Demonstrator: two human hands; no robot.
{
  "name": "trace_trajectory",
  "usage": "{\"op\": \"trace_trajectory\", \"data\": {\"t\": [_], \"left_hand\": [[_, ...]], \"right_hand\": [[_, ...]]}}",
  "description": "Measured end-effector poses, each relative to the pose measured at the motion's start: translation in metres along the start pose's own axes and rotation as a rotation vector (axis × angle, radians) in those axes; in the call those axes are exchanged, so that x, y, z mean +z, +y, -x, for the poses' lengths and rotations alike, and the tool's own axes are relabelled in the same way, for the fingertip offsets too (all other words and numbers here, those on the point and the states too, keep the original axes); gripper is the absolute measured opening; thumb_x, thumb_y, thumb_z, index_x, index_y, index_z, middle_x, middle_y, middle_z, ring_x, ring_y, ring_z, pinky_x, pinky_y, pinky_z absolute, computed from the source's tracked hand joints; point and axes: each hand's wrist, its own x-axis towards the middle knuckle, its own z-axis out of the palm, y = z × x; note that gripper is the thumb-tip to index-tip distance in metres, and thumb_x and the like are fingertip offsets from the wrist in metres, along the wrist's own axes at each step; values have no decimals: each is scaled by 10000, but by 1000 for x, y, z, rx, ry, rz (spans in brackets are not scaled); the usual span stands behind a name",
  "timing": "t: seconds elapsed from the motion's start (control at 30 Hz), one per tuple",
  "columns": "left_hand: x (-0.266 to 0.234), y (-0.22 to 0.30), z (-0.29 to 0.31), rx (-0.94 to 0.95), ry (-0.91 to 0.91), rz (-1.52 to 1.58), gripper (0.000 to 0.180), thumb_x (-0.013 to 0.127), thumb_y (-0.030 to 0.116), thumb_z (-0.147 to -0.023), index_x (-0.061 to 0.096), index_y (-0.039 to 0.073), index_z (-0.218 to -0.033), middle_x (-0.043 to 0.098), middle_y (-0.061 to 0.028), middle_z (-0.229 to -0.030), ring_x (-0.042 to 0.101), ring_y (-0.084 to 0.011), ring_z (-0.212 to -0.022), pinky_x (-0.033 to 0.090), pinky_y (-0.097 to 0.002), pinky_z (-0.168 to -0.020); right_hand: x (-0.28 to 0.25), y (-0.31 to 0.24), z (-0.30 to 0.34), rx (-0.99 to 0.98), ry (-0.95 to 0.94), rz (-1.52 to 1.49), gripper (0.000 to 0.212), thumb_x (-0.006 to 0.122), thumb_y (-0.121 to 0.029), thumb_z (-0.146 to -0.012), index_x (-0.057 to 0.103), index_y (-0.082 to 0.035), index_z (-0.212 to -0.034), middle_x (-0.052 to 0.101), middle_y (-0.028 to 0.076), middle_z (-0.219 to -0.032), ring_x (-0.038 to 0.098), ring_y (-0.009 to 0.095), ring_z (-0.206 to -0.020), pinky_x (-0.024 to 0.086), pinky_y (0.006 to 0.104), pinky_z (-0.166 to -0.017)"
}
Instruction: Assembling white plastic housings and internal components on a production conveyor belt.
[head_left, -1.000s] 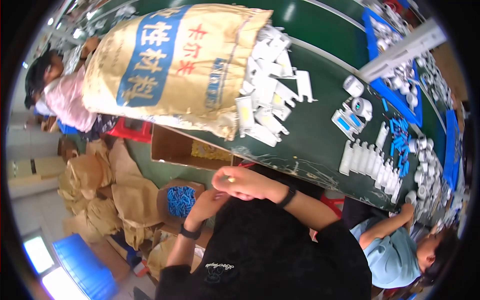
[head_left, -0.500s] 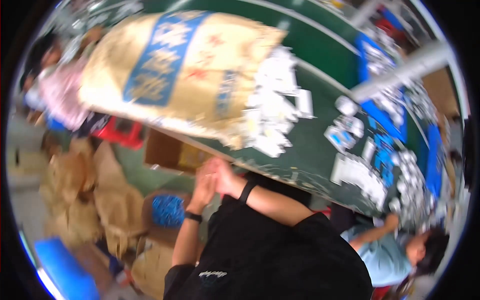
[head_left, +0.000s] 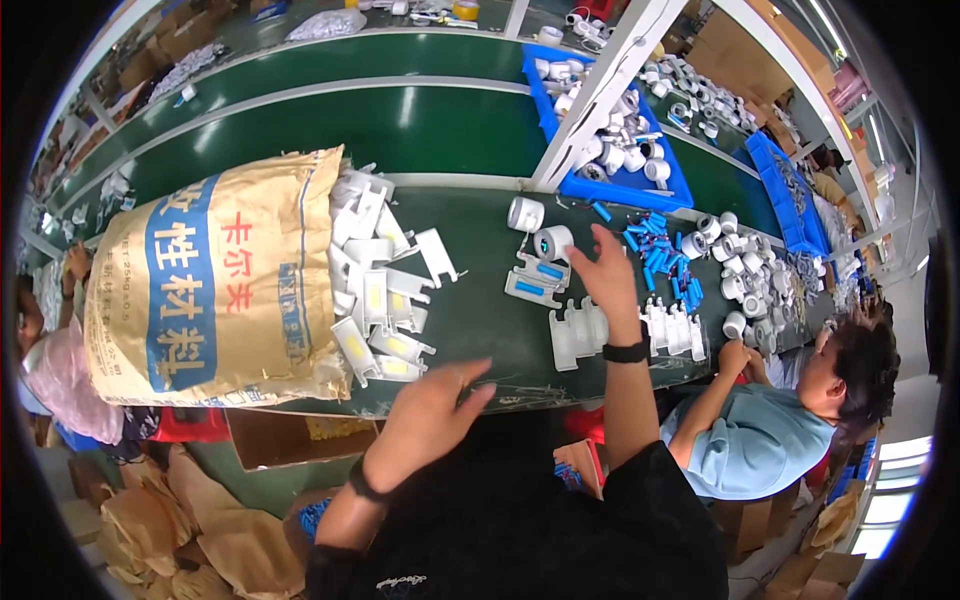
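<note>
My right hand (head_left: 608, 280) is above the bench with thumb and fingers apart and nothing in it. Beside its fingertips lies a white round housing (head_left: 551, 242) with a dark, bluish inside. Next to that is a white plastic tray piece (head_left: 536, 280) with blue cylinders in it. Below the hand a row of white plastic holders (head_left: 577, 334) stands close together, partly hidden by my wrist. My left hand (head_left: 428, 418), slightly blurred, hovers at the bench's near edge, open, thumb apart from the fingers. Loose white plastic plates (head_left: 375, 300) spill from a large paper sack (head_left: 225, 285) left of it.
Several blue battery-like cylinders (head_left: 660, 258) and white round housings (head_left: 745, 280) lie to the right. Behind them are a blue bin (head_left: 680, 195) of white parts and a white post (head_left: 600, 95). A co-worker in light blue (head_left: 750, 430) sits at right. A cardboard box (head_left: 250, 440) stands below the bench.
My hands were together past the bench's near edge. Now they are apart: the right reaches over the bench parts, the left is near the edge. The view has swung toward the right.
</note>
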Motion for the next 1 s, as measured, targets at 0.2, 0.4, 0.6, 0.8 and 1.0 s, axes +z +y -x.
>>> {"op": "trace_trajectory", "data": {"t": [0.2,0.4,0.6,0.8,1.0], "left_hand": [[32,-15,-169,32,276,-346,432,650,332,-934,636,54,-1264,671,-187,-1167,655,-379,-1047,543,-443,-875],[67,-49,-277,-187,210,-436,810,725,619,-753,586,134,-1386,611,-220,-1289,641,-399,-1130,521,-457,-967],[24,-92,-302,-285,43,-192,732,748,365,-705,607,-12,-1316,661,-250,-1235,650,-346,-1150,509,-393,-995],[-26,-107,-270,-209,190,-309,731,738,293,-695,579,2,-1346,672,-247,-1203,666,-370,-1098,521,-387,-969],[-44,-137,-246,-122,393,-376,748,757,450,-795,577,-63,-1309,669,-290,-1165,656,-409,-1092,519,-419,-959]], "right_hand": [[33,13,-12,81,-158,-22,482,713,-394,-873,664,-10,-1159,722,202,-955,702,375,-902,543,439,-780],[40,5,-5,75,-126,-96,434,694,-387,-879,685,-48,-1148,718,202,-946,691,391,-901,540,452,-778],[62,-13,-14,64,-154,-154,398,639,-413,-916,714,-58,-1081,717,188,-883,698,368,-853,536,446,-755],[91,-36,-43,209,-389,-384,409,589,-422,-957,715,-32,-959,718,115,-772,703,250,-689,537,375,-675],[124,-29,-57,161,-341,-335,354,548,-370,-959,700,-51,-958,737,114,-869,704,329,-913,533,442,-806]]}}
